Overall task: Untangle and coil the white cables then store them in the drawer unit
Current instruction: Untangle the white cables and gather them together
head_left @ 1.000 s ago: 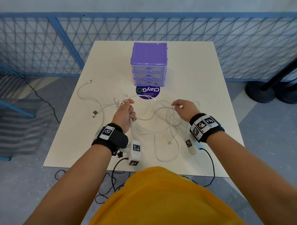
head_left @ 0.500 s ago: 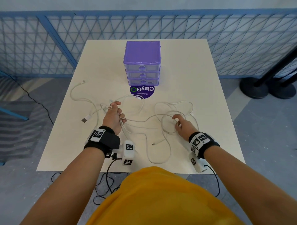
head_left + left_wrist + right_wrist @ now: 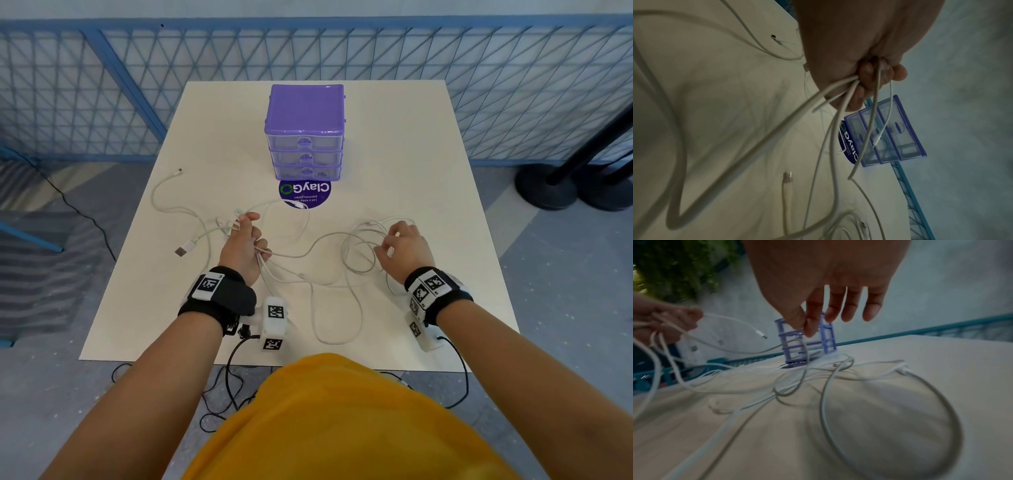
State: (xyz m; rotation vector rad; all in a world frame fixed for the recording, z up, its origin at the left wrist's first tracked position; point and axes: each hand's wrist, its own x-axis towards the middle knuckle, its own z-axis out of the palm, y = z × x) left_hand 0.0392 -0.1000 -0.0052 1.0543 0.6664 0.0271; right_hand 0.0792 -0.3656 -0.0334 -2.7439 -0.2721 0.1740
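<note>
Several white cables (image 3: 301, 255) lie tangled across the middle of the white table (image 3: 411, 154). My left hand (image 3: 245, 240) grips a bunch of the strands in its fist (image 3: 869, 78), and they hang down from it. Over the loops on the right, my right hand (image 3: 402, 245) pinches a raised strand between thumb and index finger (image 3: 805, 326), the other fingers straight. The purple drawer unit (image 3: 305, 137) stands at the back centre with its three drawers closed (image 3: 885, 129). A USB plug (image 3: 183, 249) lies left of my left hand.
A round purple sticker (image 3: 305, 193) sits in front of the drawer unit. One long cable loop (image 3: 342, 339) reaches the table's near edge. A blue mesh fence (image 3: 342, 51) runs behind the table, with black stand bases (image 3: 548, 186) at right. Black wires (image 3: 233, 377) hang below the near edge.
My right hand came toward me onto the loops, then moved away and to the right, lifting a strand. The left hand kept its hold and barely moved.
</note>
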